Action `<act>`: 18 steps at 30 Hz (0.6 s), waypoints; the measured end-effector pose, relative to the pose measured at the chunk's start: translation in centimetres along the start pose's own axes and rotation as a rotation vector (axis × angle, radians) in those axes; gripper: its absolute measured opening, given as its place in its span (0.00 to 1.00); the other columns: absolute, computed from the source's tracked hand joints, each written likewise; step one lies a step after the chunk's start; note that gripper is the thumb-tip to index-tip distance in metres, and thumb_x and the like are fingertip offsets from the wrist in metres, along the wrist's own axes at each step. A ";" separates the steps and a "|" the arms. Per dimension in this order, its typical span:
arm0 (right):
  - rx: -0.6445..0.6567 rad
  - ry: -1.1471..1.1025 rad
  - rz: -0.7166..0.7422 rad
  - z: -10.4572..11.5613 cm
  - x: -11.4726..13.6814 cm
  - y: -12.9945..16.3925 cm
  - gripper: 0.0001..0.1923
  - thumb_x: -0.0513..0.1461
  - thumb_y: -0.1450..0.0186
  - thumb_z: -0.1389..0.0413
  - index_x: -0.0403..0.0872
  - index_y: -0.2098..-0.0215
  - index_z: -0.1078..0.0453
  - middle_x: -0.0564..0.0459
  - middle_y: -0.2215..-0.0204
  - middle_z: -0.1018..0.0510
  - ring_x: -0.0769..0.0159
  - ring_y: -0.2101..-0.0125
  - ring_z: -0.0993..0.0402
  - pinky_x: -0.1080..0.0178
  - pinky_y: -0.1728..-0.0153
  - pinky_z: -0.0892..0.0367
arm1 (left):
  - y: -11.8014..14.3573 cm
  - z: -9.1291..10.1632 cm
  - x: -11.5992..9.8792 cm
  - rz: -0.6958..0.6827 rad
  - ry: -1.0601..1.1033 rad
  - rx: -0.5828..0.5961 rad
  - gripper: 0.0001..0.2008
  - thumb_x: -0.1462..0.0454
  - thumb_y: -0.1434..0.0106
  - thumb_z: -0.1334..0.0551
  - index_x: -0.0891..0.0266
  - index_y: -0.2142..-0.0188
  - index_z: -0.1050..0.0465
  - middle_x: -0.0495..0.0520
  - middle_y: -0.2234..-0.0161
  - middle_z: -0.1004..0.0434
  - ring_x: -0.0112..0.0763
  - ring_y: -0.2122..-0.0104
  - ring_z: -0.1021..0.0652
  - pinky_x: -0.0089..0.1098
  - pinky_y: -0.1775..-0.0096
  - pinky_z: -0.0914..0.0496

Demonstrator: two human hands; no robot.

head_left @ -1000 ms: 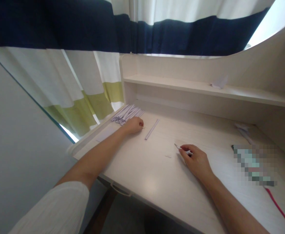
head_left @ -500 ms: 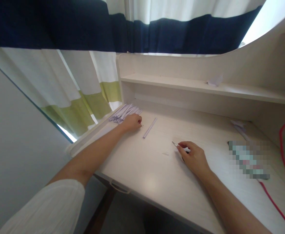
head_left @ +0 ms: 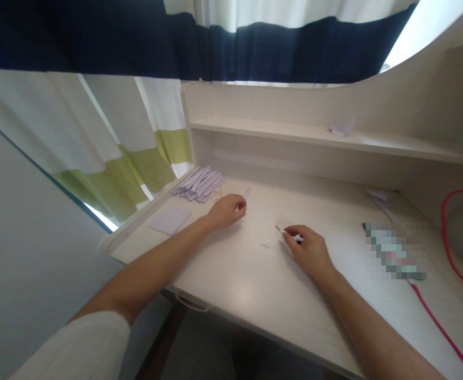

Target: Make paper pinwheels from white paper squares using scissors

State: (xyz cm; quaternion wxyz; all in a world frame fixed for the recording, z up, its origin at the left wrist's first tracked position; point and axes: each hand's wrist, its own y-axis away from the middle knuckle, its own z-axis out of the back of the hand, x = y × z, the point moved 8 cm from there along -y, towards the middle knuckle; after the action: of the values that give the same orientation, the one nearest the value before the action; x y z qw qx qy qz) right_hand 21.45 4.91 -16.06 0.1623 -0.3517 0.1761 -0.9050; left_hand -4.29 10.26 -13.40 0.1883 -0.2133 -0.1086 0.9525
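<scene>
My left hand (head_left: 228,210) is over the left middle of the desk, its thumb and fingers pinched together. Something small and pale shows between them, too little of it to name. Just behind these fingers lies a single rolled paper stick (head_left: 247,193), partly hidden by the hand. A pile of similar paper sticks (head_left: 199,184) and some tiny yellowish pieces (head_left: 217,195) lie to the left. My right hand (head_left: 307,249) is closed round a thin tool with a silver tip (head_left: 279,229) and a dark part. Left of it lies a small white sliver (head_left: 265,246).
A pale square sheet (head_left: 171,219) lies near the desk's left edge. At the right are a blurred-out flat object (head_left: 393,253), a red cable (head_left: 439,322) and crumpled paper (head_left: 378,195). A shelf (head_left: 271,126) runs along the back, holding a paper scrap (head_left: 342,126).
My left hand has moved right and nearer, away from the pile, uncovering the yellowish pieces and the square sheet. It now covers part of the single stick. My right hand keeps its hold; the view shifts slightly.
</scene>
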 end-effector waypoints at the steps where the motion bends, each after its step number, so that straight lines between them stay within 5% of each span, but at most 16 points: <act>1: 0.001 0.001 -0.001 0.0 0.0 0.0 0.12 0.45 0.32 0.42 0.47 0.62 0.20 0.47 0.63 0.15 0.56 0.62 0.18 0.54 0.55 0.26 | 0.1 -0.7 -0.7 -0.011 0.001 0.017 0.08 0.63 0.36 0.40 0.60 0.61 0.21 0.57 0.60 0.17 0.39 0.56 0.21 0.36 0.52 0.29; 7: -0.015 0.006 -0.020 0.5 -0.2 -0.1 0.12 0.45 0.32 0.42 0.47 0.60 0.20 0.46 0.62 0.15 0.55 0.61 0.19 0.54 0.56 0.26 | 0.7 -4.3 -3.7 -0.043 -0.029 0.123 0.08 0.65 0.40 0.37 0.60 0.65 0.18 0.60 0.61 0.16 0.44 0.56 0.21 0.40 0.51 0.28; 18: -0.001 0.012 -0.012 0.1 -0.2 0.0 0.11 0.45 0.33 0.42 0.48 0.62 0.20 0.48 0.63 0.15 0.56 0.62 0.19 0.55 0.55 0.26 | 0.1 -5.0 -4.0 -0.012 -0.025 0.178 0.09 0.63 0.39 0.36 0.59 0.63 0.15 0.59 0.61 0.15 0.45 0.57 0.19 0.39 0.53 0.28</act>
State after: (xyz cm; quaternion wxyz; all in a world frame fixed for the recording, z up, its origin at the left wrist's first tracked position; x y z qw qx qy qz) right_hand 21.70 4.98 -16.14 0.1558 -0.3474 0.1756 -0.9079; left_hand 1.27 9.13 -16.34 0.2107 -0.1832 -0.0269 0.9599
